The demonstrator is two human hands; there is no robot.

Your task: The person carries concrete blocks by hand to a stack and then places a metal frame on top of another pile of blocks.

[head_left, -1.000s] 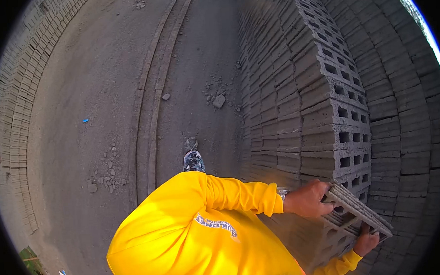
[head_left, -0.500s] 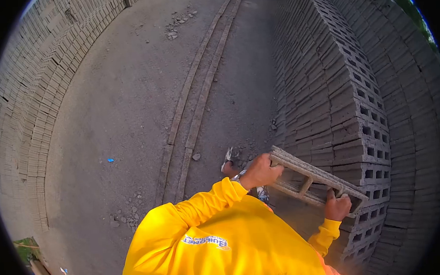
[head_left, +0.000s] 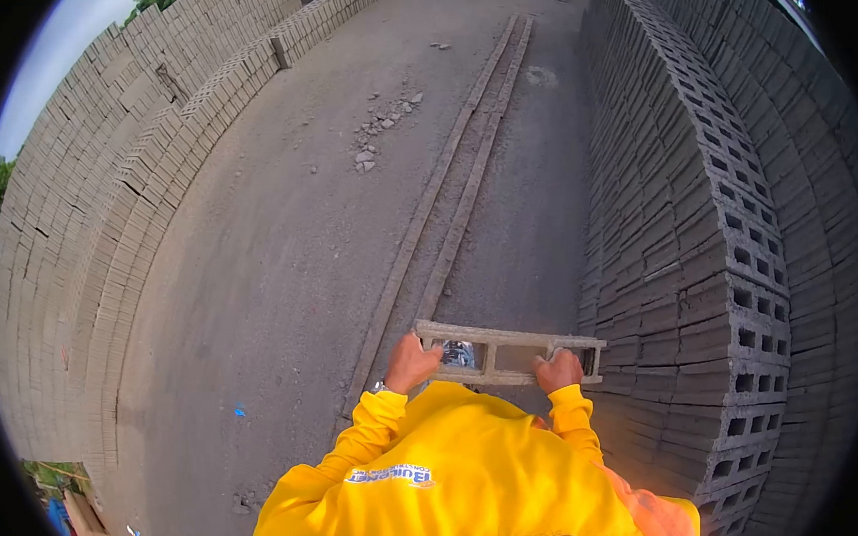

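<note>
A grey hollow concrete block [head_left: 489, 356] hangs in front of my body, its open cells facing up toward me. Around its left end my left hand [head_left: 413, 362] is closed, with the fingers hooked at the cell. My right hand [head_left: 559, 370] grips the near side toward the right end, fingers curled into another cell. Through the left cell a bit of my clothing or footwear shows, too small to tell. Both arms are in bright yellow sleeves.
On my right rises a long wall of stacked hollow blocks [head_left: 661, 256], with more stacks behind it. Another curved block stack [head_left: 140, 215] lines the left. Two narrow strips [head_left: 455, 208] run along the ground like a track. Rubble [head_left: 383, 125] lies farther ahead.
The block has moved left, away from the right-hand stack, and now lies nearly level across my front. Both hands have kept their hold. My view has tipped up and shows more ground ahead.
</note>
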